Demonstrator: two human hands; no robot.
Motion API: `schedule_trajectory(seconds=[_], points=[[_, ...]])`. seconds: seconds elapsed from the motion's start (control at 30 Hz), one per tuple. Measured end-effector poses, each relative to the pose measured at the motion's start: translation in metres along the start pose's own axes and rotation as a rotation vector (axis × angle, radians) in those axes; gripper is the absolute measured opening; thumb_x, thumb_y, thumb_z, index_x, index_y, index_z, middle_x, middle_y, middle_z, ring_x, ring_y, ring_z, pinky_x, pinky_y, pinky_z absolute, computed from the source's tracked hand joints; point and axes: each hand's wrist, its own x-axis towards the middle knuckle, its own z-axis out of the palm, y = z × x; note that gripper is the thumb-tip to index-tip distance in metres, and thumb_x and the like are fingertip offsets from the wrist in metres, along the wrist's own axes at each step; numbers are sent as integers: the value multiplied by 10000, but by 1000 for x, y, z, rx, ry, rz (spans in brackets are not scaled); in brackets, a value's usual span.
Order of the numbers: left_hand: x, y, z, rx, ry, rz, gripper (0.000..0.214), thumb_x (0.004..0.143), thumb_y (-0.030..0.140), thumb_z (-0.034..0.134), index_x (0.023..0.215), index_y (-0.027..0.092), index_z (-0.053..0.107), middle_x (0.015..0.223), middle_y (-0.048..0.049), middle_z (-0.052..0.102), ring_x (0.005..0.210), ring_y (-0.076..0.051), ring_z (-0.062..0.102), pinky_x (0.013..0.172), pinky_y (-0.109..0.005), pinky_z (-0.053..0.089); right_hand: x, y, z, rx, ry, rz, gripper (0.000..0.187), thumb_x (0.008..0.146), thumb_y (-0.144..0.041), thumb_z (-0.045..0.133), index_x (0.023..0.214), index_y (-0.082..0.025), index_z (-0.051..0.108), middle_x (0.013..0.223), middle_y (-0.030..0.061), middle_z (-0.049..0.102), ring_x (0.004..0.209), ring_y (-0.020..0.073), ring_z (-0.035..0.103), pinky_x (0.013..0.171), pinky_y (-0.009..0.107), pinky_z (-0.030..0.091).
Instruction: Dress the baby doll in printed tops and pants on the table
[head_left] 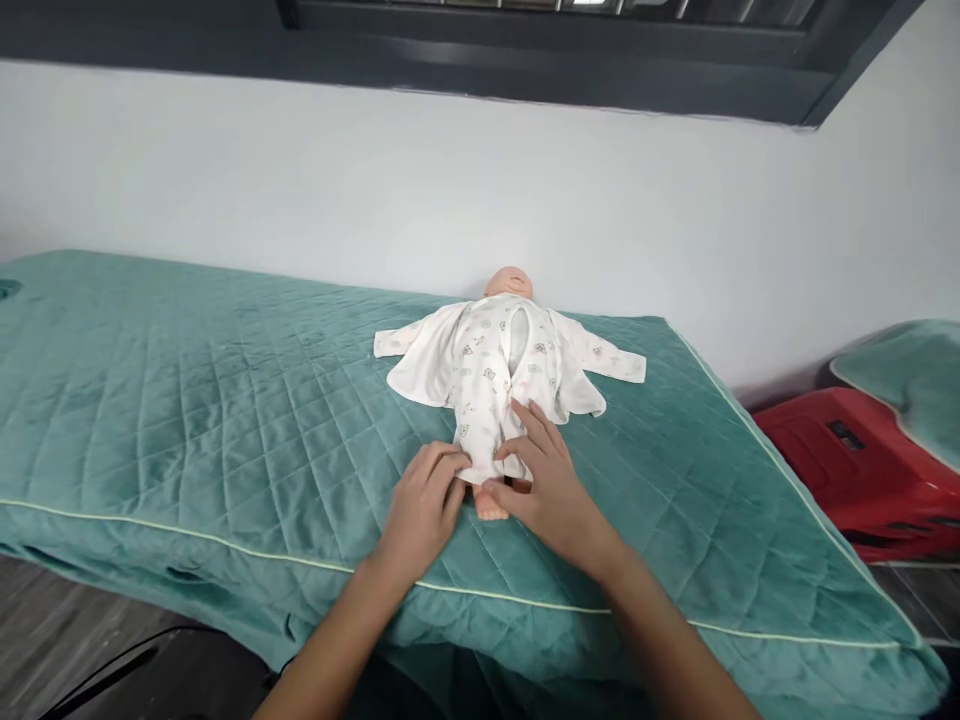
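Observation:
A baby doll [509, 282] lies on its back, head toward the wall, one bare foot [490, 503] showing below its clothes. It is covered by a white printed baby romper [474, 405], split open at the chest. Beneath its sides spreads a white baby shirt [424, 365] with both sleeves stretched outward. At the hem of one leg, my left hand [426, 497] is closed, thumb and fingers pinching the romper's edge. My right hand [551, 485] rests over the other leg with fingers apart, its thumb by the foot and its fingertips on the cloth.
A green quilted bed cover [247, 400] lies under the doll, with pale piping along its edges. Behind is a white wall [300, 180] below a dark window frame [465, 65]. A red plastic object [847, 450] and a green cushion [911, 375] stand at the right.

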Motion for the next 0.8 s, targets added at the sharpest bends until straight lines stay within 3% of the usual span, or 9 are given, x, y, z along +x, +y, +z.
schedule_trajectory(seconds=[0.1,0.23,0.43,0.63,0.8], points=[[5,6,2,-28,23,57,126,998,194,457,1032,217,576,974,-56,625,941,-186,601,848,-338,500,1,-15,1,-88,-40,33,141,808,-241,700,913,-233,607,1603,112,390,1542,357,213,1175,678,272],[4,18,-2,-96,46,112,104,998,182,462,1026,220,555,945,-47,628,885,-168,607,817,-312,496,-4,-35,6,-211,30,7,123,830,-195,654,931,-233,596,1542,148,466,1501,379,304,1160,690,295],[-9,17,-13,-119,141,74,100,988,171,476,984,222,562,915,-26,635,852,-158,622,784,-286,486,-16,-40,2,-303,100,-16,95,903,-150,566,880,-235,603,1472,121,542,1450,361,391,1138,677,348],[-29,6,-15,-35,101,-58,96,988,179,469,988,217,557,934,-23,609,871,-159,602,797,-294,492,-26,-43,-5,-182,36,-163,122,966,-194,536,920,-258,629,1507,66,509,1501,316,316,1191,658,301],[-21,23,-18,-5,138,-24,210,971,152,476,1149,216,566,1149,-82,601,1098,-207,577,950,-373,490,-34,-12,-8,74,226,-20,252,964,-191,525,1183,-288,605,1439,101,543,1364,270,500,1097,521,469]])
